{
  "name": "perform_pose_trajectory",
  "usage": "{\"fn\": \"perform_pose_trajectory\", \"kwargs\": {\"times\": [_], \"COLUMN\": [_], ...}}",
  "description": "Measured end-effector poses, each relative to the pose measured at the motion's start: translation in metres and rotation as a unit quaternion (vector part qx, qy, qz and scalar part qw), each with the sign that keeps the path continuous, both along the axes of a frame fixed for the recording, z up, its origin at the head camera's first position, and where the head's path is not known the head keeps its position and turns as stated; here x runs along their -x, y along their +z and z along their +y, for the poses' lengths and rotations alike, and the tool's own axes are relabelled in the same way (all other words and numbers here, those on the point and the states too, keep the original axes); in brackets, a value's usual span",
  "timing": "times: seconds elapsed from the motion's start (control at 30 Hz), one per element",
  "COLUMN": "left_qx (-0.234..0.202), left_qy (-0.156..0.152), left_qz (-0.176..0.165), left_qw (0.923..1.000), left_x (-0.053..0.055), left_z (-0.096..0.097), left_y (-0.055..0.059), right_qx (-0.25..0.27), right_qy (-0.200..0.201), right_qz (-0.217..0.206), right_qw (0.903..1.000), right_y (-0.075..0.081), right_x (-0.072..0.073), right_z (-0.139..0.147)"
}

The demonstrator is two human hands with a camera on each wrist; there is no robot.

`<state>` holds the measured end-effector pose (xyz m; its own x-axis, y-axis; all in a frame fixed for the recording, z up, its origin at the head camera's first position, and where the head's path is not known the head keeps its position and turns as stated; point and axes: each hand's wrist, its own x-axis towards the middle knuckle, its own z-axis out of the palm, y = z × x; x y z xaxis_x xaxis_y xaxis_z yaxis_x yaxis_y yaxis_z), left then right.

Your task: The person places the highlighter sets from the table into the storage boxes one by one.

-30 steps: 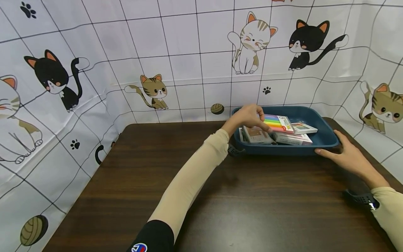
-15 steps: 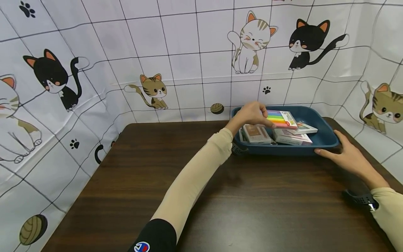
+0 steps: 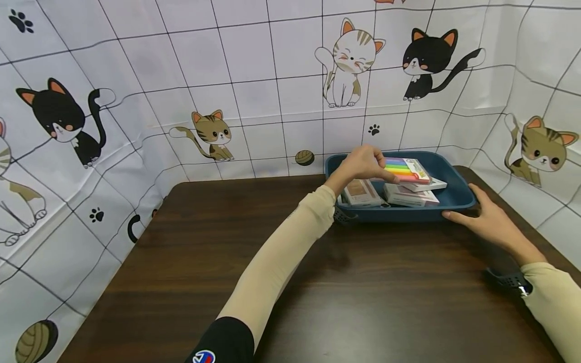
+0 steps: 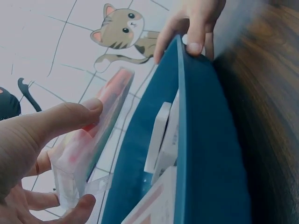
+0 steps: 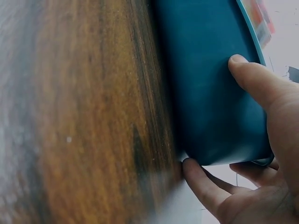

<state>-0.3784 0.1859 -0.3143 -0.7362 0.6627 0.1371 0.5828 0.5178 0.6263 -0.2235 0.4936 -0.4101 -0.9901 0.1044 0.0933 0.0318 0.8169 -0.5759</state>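
Above the left part of the blue plastic bin [image 3: 395, 216], my left hand [image 3: 360, 164] pinches a flat clear pack with rainbow-coloured strips [image 3: 404, 170]. In the left wrist view, the thumb presses one broad face of this pack [image 4: 105, 109] and fingers curl under its end. What the strips are is unclear. My right hand [image 3: 495, 222] grips the bin's near right corner, thumb on the front wall and fingers round the end, as the right wrist view shows. Inside the bin lie a brown-and-white box [image 3: 361, 193], a white box [image 3: 408, 195] and another thin white box [image 3: 426, 185].
The bin stands on a dark wooden table [image 3: 254, 242] at its far right corner. Behind and beside the table hangs a white sheet [image 3: 268, 101] with grid lines and cartoon cats. A dark band [image 3: 510, 280] is worn at the right wrist.
My left hand has shifted slightly right and up with the rainbow pack, lifting it off the boxes. The head view has turned a little to the right. My right hand still grips the bin.
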Motion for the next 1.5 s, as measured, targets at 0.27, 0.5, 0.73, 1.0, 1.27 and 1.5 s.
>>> {"fn": "perform_pose_trajectory", "kwargs": {"times": [0.27, 0.5, 0.73, 1.0, 1.27, 1.5], "left_qx": [0.004, -0.002, -0.156, -0.165, -0.122, -0.061], "left_qy": [0.022, 0.050, 0.071, 0.082, 0.091, 0.087], "left_qz": [0.012, 0.022, -0.022, -0.031, -0.002, 0.065], "left_qw": [0.9997, 0.9985, 0.9849, 0.9824, 0.9884, 0.9922], "left_x": [-0.001, -0.003, -0.005, -0.003, -0.002, 0.002], "left_z": [0.004, 0.007, 0.008, 0.002, -0.015, -0.052], "left_y": [-0.004, -0.008, -0.009, -0.002, -0.006, -0.008], "right_qx": [-0.007, -0.011, -0.006, -0.010, -0.006, 0.001], "right_qy": [0.010, 0.013, 0.014, 0.005, 0.002, 0.004], "right_qz": [-0.002, -0.002, 0.002, 0.002, -0.004, -0.007], "right_qw": [0.9999, 0.9999, 0.9999, 0.9999, 1.0000, 1.0000], "right_y": [0.004, 0.006, 0.005, 0.004, -0.002, 0.000], "right_x": [0.006, 0.007, 0.007, 0.003, 0.001, 0.000], "right_z": [-0.006, -0.007, -0.006, -0.003, -0.001, 0.000]}}
